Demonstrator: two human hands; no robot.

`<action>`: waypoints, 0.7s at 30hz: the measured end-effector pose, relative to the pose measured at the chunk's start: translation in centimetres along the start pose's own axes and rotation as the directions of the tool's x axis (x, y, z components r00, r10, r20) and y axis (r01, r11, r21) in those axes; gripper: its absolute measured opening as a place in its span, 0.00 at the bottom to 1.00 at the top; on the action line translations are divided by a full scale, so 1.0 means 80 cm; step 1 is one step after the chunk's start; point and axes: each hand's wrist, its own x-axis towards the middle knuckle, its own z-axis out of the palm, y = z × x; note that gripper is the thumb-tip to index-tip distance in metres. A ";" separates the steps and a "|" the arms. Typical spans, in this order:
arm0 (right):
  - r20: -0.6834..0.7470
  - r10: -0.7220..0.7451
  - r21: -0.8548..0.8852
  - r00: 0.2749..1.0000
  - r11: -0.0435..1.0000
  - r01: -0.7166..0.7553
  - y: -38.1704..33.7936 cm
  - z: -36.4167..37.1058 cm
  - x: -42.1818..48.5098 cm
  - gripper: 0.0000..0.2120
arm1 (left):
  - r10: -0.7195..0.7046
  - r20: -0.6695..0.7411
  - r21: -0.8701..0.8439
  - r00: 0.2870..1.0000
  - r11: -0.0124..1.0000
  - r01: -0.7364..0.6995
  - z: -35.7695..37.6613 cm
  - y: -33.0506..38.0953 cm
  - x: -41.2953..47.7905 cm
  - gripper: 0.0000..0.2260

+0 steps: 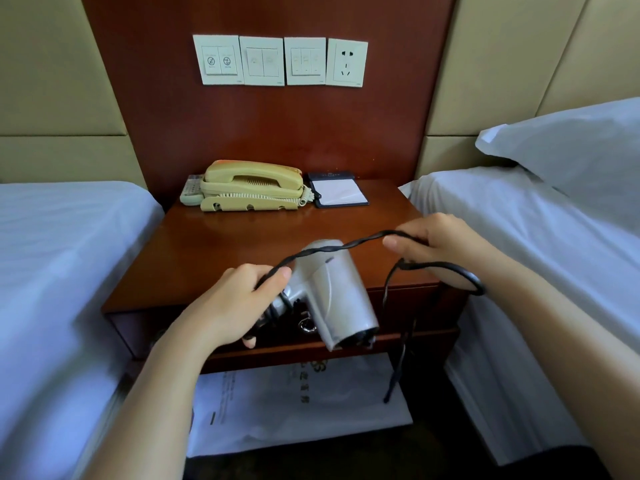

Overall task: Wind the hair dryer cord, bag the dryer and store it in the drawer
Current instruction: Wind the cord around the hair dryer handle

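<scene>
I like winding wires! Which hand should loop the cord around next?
Probably the right hand: it pinches the free cord, with loose slack hanging below. The left hand is busy gripping the hair dryer by its handle.

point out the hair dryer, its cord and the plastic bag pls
hair dryer (332,289): head view, on the silver barrel.
cord (332,249): head view, on the twisted stretch between the hands.
plastic bag (294,410): head view, on its white face under the nightstand.

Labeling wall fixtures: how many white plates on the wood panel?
4, in one row above the phone: three switch plates, then a socket plate rightmost. None look hidden.
</scene>
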 end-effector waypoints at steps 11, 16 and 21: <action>-0.033 0.253 -0.056 0.967 0.965 -0.255 0.038 0.020 0.020 0.23 | 0.179 0.273 -0.457 0.945 0.889 -0.037 0.029 0.031 -0.002 0.26; -0.033 0.232 -0.191 0.972 0.953 -0.234 0.023 0.029 0.023 0.19 | 0.230 0.176 -0.637 0.957 0.768 -0.067 0.028 0.031 -0.005 0.30; 0.147 0.197 -0.372 0.969 0.919 -0.130 0.004 0.045 0.015 0.20 | 0.133 0.098 -0.758 0.986 0.652 -0.013 0.021 0.016 0.008 0.32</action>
